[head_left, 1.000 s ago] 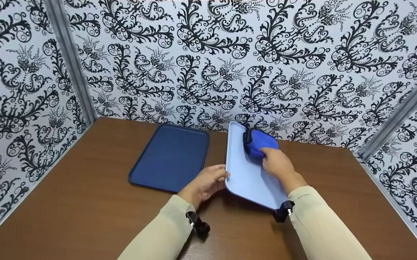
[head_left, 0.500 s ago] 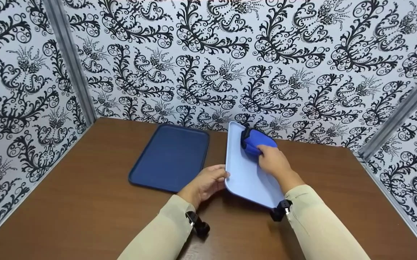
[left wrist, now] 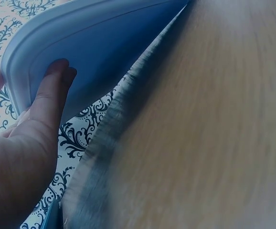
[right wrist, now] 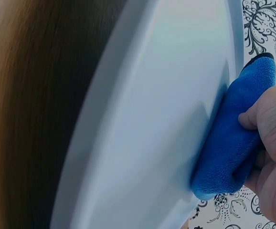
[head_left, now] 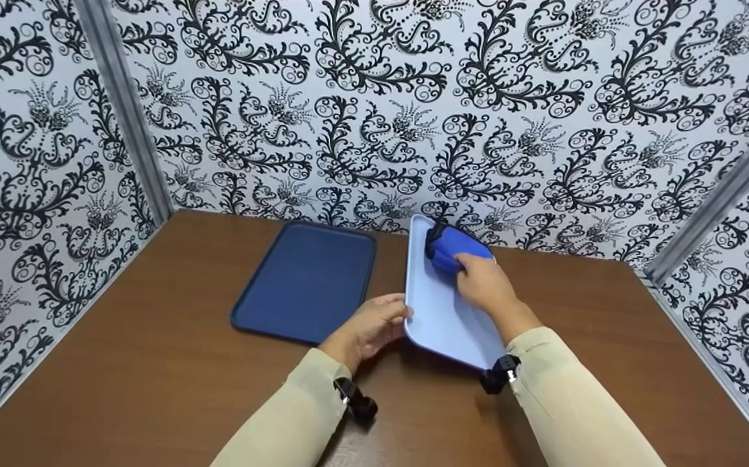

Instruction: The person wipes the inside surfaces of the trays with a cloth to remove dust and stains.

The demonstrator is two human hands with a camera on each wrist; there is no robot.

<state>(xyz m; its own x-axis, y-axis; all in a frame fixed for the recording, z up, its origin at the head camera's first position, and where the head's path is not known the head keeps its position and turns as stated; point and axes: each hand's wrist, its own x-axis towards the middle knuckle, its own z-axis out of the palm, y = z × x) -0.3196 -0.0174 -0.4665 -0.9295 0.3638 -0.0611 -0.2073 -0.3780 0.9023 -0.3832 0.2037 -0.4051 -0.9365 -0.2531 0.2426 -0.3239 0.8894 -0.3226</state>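
A light blue tray (head_left: pixel 445 318) is tilted up off the table, its left edge higher than its right. My left hand (head_left: pixel 371 327) grips that left edge; in the left wrist view, fingers (left wrist: pixel 52 90) lie under the tray's underside (left wrist: pixel 95 57) with the thumb at the rim. A folded blue cloth with black edging (head_left: pixel 455 250) rests against the upper part of the tray's inner face. My right hand (head_left: pixel 487 285) holds the cloth, and in the right wrist view the thumb pinches the blue cloth (right wrist: pixel 233 129) pressed to the tray surface (right wrist: pixel 162 109).
A dark blue tray (head_left: pixel 309 282) lies flat on the brown wooden table (head_left: pixel 154 363), left of the light blue one. Patterned black-and-white walls (head_left: pixel 374 117) stand behind and at both sides. Each wrist wears a small black camera.
The right hand has slid the cloth a little left and up across the light blue tray. The left hand keeps its grip, and the dark blue tray has stayed in place.
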